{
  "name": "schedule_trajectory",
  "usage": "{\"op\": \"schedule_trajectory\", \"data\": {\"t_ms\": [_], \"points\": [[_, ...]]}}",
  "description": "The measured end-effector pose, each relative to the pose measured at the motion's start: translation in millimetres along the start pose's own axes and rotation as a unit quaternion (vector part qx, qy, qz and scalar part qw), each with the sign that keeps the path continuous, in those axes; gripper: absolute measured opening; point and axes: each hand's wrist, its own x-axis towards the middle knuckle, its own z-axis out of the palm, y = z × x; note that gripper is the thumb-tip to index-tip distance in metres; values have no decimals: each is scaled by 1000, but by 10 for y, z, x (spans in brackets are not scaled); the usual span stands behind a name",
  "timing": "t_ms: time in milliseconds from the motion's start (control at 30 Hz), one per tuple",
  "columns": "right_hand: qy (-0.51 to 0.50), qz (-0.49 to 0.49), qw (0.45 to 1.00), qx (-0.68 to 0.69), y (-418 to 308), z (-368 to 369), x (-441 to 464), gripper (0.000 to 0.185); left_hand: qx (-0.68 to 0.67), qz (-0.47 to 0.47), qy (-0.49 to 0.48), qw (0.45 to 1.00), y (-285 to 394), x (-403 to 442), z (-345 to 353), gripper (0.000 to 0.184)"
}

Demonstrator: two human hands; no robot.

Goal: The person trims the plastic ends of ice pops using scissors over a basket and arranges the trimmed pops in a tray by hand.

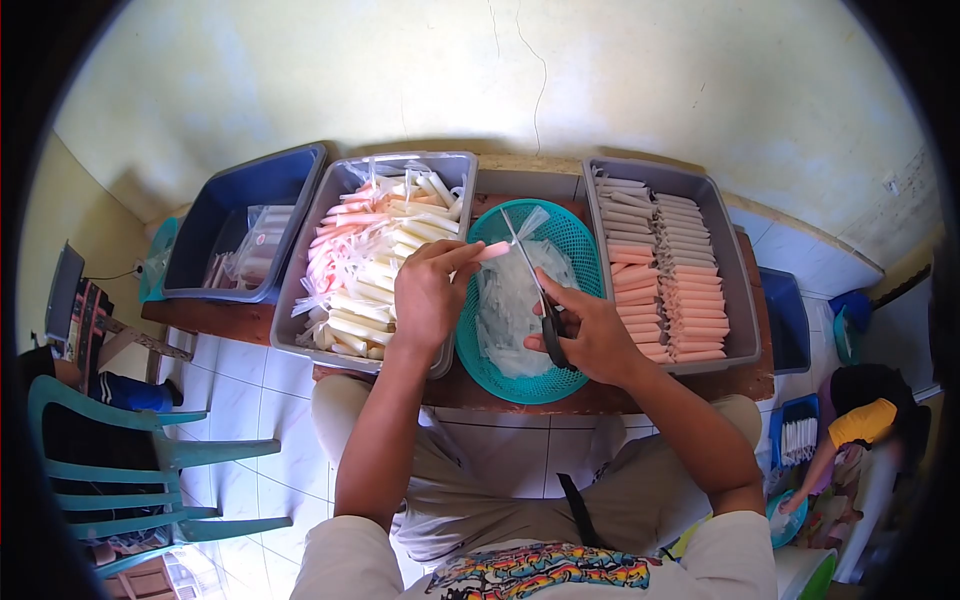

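Note:
Pinched in the fingers of my left hand (428,295) is a pink plastic-wrapped stick (492,251) that looks like an ice pop, its clear wrapper tail (532,222) pointing up and right. My right hand (598,335) grips the black handles of a pair of scissors (553,338). The blades are apart and reach up close to the wrapper tail; whether they touch it I cannot tell. Below both hands is a green mesh basket (467,350) holding many clear plastic offcuts (520,310).
Left stands a grey tub (283,325) of loose pink and cream sticks with long tails; right, another grey tub (748,340) with sticks in neat rows. A dark tub (185,255) is further left. A green chair (110,470) and a bending person (870,425) flank me.

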Motion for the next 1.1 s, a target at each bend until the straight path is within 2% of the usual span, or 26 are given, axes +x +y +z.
{"op": "schedule_trajectory", "data": {"t_ms": [400, 500, 800, 900, 967, 1100], "points": [[-21, 23, 999, 5, 52, 40, 3, 96, 27, 0, -14, 1000, -2, -25, -9, 28], [-3, -22, 1000, 18, 145, 78, 4, 98, 21, -18, -18, 999, 33, -29, -21, 26], [-17, 30, 998, 61, 52, 60, 7, 93, 19, -9, -23, 999, 20, -25, -13, 27], [-1, 28, 999, 42, 46, 46, 24, 93, 24, -12, -27, 999, 35, -16, -13, 28], [20, 16, 999, -40, 29, 36, 56, 96, 24, -13, -24, 999, 36, -16, -4, 29], [40, 9, 992, -116, 84, 60, 140, 101, 13, -10, -20, 1000, 53, -10, 6, 29]]}}
